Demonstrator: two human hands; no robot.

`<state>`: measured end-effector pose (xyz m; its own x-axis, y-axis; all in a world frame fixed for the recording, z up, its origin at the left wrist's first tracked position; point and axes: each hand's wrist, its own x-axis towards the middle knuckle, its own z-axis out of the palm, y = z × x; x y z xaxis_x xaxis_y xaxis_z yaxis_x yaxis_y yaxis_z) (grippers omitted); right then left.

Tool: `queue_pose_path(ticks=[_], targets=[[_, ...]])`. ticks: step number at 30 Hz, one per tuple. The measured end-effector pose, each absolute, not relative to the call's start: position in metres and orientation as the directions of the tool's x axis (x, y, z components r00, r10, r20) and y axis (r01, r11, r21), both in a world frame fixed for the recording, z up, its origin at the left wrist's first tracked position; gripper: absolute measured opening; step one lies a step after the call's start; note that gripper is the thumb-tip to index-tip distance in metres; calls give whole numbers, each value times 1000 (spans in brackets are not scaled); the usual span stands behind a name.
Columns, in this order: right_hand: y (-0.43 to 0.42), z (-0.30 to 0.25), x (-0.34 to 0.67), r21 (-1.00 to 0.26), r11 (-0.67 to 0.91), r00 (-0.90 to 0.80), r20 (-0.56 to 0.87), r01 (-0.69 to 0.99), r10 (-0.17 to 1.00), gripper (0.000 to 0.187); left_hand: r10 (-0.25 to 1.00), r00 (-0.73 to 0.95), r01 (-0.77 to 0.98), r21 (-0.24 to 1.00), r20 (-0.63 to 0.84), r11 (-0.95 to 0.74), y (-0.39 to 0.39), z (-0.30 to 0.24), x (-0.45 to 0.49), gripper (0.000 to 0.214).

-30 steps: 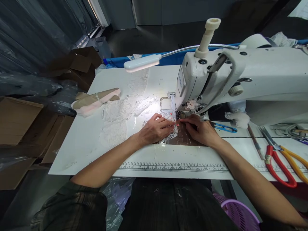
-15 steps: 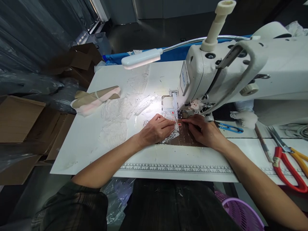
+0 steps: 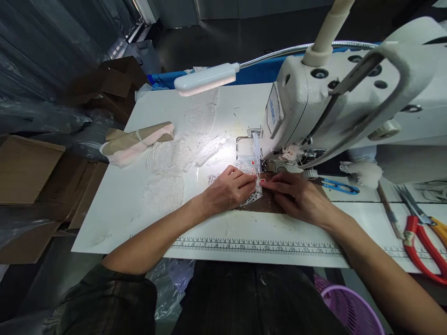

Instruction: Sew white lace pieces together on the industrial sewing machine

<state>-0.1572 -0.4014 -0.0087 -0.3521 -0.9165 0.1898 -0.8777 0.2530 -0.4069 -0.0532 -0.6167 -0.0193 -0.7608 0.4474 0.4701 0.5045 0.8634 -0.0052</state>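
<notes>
Red-and-yellow-handled scissors (image 3: pixel 412 226) are lying at the right, blades pointing away, beside a slim brown-handled tool (image 3: pixel 390 212) — blue thread snips (image 3: pixel 344 187) are resting farther left. At the left, a thin band (image 3: pixel 139 136) is holding a khaki-and-pink roll (image 3: pixel 125 141), and cardboard boxes (image 3: pixel 30 167) are standing beyond it — a purple perforated basket (image 3: pixel 354 309) is showing at lower right.

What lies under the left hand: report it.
White lace shows past the edges of the left hand; whatever lies directly beneath its middle is covered and cannot be seen.
</notes>
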Motion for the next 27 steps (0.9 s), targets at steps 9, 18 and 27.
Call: queue_pose_path(ticks=[9,18,27], targets=[[-406,-10,-151,-244,176,-232,221,-954,-947,34,430,-796,499,60,426,864,-615,-14,-51,18],[-408,-8,-150,-188,171,-215,247,-967,-945,34,445,-752,483,-53,486,874,-620,-7,-56,12],[-408,-10,-149,-165,151,-196,306,-975,-932,31,537,-767,501,-194,351,843,-619,-12,-59,27]])
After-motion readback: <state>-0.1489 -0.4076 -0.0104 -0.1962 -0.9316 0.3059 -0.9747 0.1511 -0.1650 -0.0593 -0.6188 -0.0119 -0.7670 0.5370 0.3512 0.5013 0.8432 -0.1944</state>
